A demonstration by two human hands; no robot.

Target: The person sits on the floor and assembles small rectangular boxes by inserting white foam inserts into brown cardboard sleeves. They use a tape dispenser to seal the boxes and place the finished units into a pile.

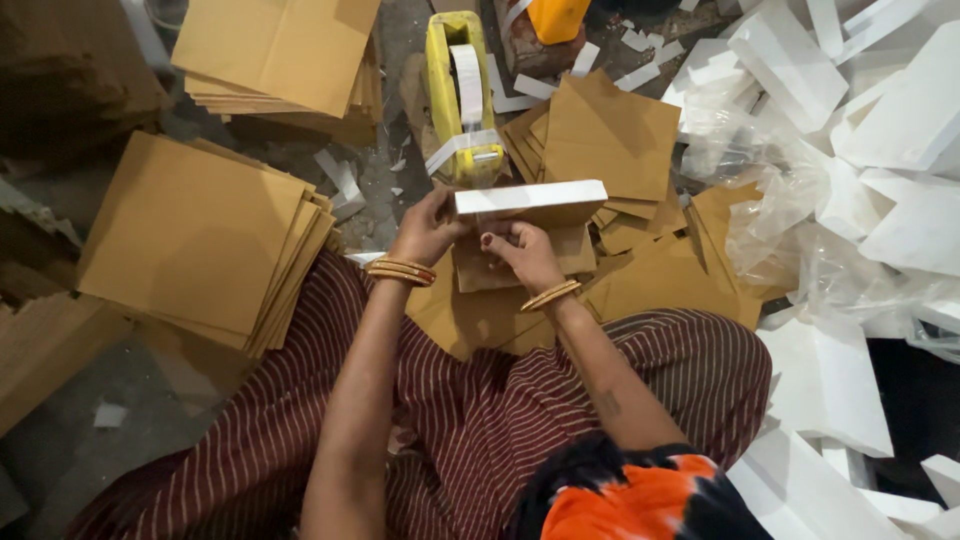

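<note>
A flat white box (535, 197) is held on edge in front of me, just below a yellow tape dispenser (458, 90). My left hand (428, 230) grips the box's left end, thumb on top. My right hand (520, 252) presses against its brown underside from below. A strip of white tape (452, 148) hangs from the dispenser close to the box's left corner. Both wrists wear bangles.
Stacks of brown card sheets lie at the left (200, 235), the top left (285, 55) and behind the box (610, 130). White folded boxes and clear plastic (880, 130) are piled at the right. My striped trouser legs (480, 420) fill the foreground on the grey floor.
</note>
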